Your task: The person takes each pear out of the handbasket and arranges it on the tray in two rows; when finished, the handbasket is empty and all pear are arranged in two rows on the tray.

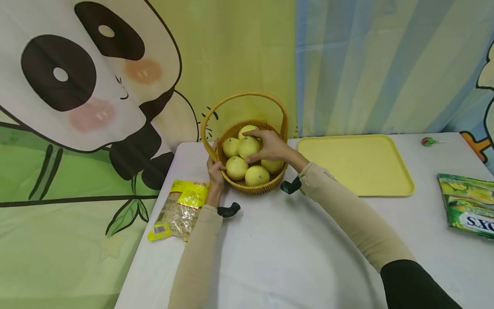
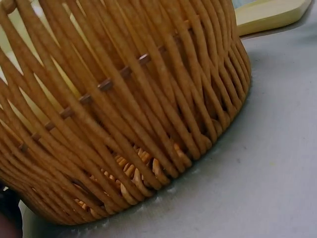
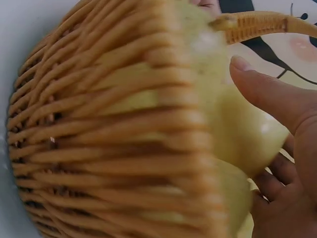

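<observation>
A wicker basket (image 1: 251, 189) with a tall arched handle (image 1: 248, 94) stands at the back of the table, holding several round, pale yellow-green fruits. My left hand (image 1: 215, 174) grips the basket's left side, thumb at the rim and fingers mostly behind the handle. Over the middle of the basket, my right hand (image 1: 272, 148) grips one fruit (image 1: 248, 146) between thumb and fingers. In the right wrist view, the thumb (image 3: 272, 91) and curled fingers lie around a fruit (image 3: 242, 129) above the rim. Woven basket wall (image 2: 133, 114) fills much of the left wrist view.
A yellow tray (image 1: 355, 165) lies right of the basket. Beside my left forearm is a clear and yellow food packet (image 1: 179, 210). Farther right are a wrapped lollipop (image 1: 428, 141) and a green packet (image 1: 468, 206). Printed curtains (image 1: 239, 47) hang behind the table.
</observation>
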`<act>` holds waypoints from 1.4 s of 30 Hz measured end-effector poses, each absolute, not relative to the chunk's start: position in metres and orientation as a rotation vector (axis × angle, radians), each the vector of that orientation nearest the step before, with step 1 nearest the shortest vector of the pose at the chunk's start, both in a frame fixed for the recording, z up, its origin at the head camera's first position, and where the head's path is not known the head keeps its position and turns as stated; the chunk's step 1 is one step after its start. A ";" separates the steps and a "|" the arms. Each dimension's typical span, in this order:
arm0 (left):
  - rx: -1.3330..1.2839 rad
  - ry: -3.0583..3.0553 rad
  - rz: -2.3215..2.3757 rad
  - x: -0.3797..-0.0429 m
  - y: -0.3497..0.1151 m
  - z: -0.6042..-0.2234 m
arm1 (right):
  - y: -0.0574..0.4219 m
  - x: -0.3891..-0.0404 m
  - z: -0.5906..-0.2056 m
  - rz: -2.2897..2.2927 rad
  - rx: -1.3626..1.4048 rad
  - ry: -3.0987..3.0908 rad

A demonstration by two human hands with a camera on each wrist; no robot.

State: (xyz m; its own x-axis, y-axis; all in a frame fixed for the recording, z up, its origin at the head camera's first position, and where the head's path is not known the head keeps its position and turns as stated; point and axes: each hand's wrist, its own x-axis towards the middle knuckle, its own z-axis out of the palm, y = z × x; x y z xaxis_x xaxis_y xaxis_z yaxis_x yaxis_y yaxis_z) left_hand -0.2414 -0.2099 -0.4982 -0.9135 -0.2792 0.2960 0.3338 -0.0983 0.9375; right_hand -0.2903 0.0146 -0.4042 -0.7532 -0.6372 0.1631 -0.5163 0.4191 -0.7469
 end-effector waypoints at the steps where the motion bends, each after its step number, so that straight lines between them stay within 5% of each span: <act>1: -0.059 -1.769 -2.072 -0.241 -0.209 -0.499 | 0.013 -0.290 -0.406 -1.241 -1.026 2.525; 14: -0.022 -1.528 -2.223 -0.239 -0.197 -0.506 | 0.019 -0.284 -0.422 -1.524 -0.956 2.584; 25: -0.030 -1.461 -2.221 -0.242 -0.197 -0.504 | 0.078 -0.259 -0.384 -1.780 -0.956 2.462; 42: -0.030 -1.376 -2.261 -0.243 -0.195 -0.502 | 0.167 -0.289 -0.412 -1.870 -0.403 2.519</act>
State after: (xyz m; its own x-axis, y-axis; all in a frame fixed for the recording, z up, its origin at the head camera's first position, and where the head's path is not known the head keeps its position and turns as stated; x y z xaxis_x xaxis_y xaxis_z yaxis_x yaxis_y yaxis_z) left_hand -0.2434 -0.1953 -0.5024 -0.8800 -0.3943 0.2648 0.4164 -0.3722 0.8295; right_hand -0.2894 0.1666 -0.4115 -0.9673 -0.1901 0.1678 -0.2156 0.2687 -0.9388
